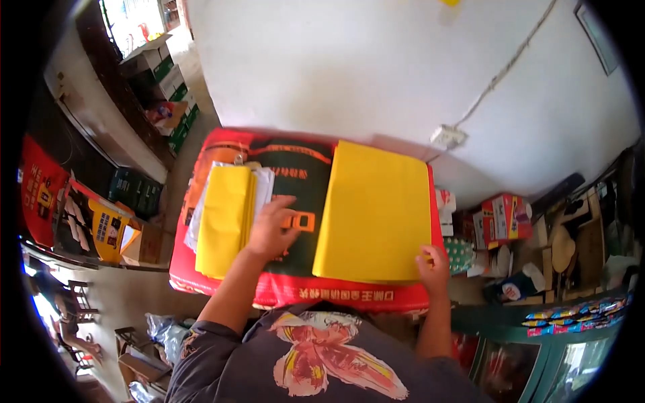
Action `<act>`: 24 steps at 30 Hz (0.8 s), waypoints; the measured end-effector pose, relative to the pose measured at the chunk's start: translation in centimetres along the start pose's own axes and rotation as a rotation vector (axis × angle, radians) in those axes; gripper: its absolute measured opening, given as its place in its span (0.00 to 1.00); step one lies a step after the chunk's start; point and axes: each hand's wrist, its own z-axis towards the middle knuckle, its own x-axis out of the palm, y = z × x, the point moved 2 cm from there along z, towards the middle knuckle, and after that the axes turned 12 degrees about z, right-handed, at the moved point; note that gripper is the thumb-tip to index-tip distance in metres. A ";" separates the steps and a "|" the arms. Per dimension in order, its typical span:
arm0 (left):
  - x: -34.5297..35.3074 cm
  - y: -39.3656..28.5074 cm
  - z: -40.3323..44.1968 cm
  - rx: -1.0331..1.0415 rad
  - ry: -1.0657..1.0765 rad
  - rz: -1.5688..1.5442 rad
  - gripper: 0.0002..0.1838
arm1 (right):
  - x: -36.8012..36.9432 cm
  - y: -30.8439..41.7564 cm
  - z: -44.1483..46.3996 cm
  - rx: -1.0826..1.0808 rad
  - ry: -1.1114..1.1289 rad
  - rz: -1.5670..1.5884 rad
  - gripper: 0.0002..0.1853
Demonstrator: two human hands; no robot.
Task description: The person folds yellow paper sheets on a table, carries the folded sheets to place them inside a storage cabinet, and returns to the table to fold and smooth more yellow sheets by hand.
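Note:
A stack of large yellow paper sheets [376, 211] lies flat on the right half of a table with a red and dark green printed cover [316, 290]. My right hand [433, 267] is at the stack's near right corner, its fingers curled and pinching the edge. To the left, a folded yellow paper bundle [224, 218] rests on some white sheets [266, 183]. Beside that bundle's right edge is my left hand [274, 225], fingers apart and holding nothing visible, over the cover's orange print. A small metal clip [238, 160] shows at the bundle's far end.
A white wall [322, 74] with a socket [448, 137] rises behind the table. Cartons [164, 77] are stacked at the far left. To the right stand a red box [504, 218] and cluttered shelves. A person's legs [74, 329] show at the lower left.

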 end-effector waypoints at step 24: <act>6.5 -12.8 -1.5 0.331 0.543 0.145 0.15 | -2.0 -2.4 -0.8 -0.450 0.507 -0.333 0.30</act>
